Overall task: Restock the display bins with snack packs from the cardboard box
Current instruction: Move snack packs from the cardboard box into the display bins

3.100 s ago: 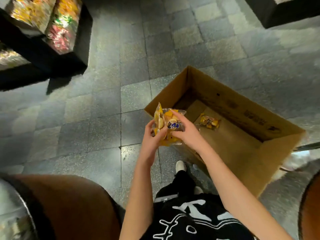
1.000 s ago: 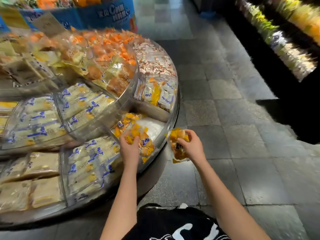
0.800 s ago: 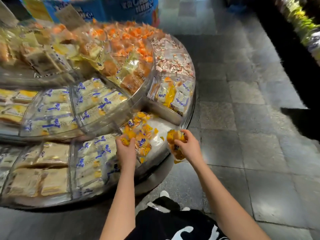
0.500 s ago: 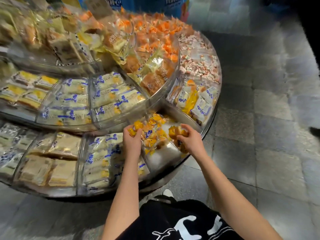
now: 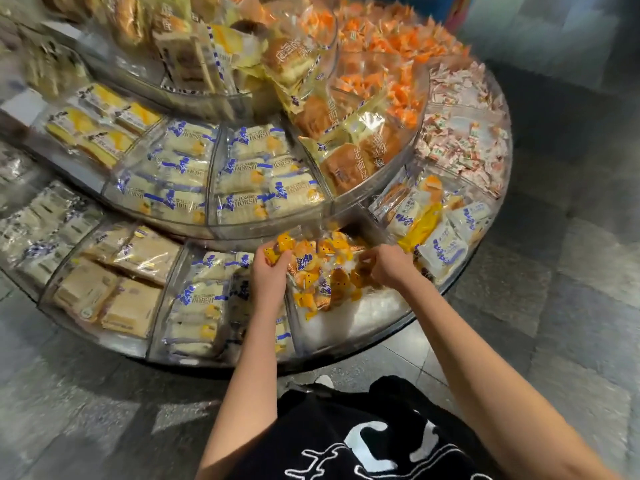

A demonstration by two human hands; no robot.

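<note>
Both hands reach into a clear wedge-shaped bin [image 5: 349, 327] on the bottom tier of a round display. Several yellow-orange snack packs [image 5: 311, 275] with blue print lie in it. My left hand [image 5: 270, 275] grips the corner of one yellow pack at the bin's left side. My right hand [image 5: 388, 265] curls its fingers round another orange pack over the bin's right side. The cardboard box is out of view.
Neighbouring bins hold white-and-blue cake packs [image 5: 204, 299], bread loaves [image 5: 349, 161] and small orange sweets [image 5: 377, 71]. The display's upper tier overhangs the back of the bin. Grey stone floor [image 5: 554, 306] lies to the right.
I have turned from the cardboard box to the display. Over the last second my right hand carried its pack from beyond the rim into the bin, and my view moved closer.
</note>
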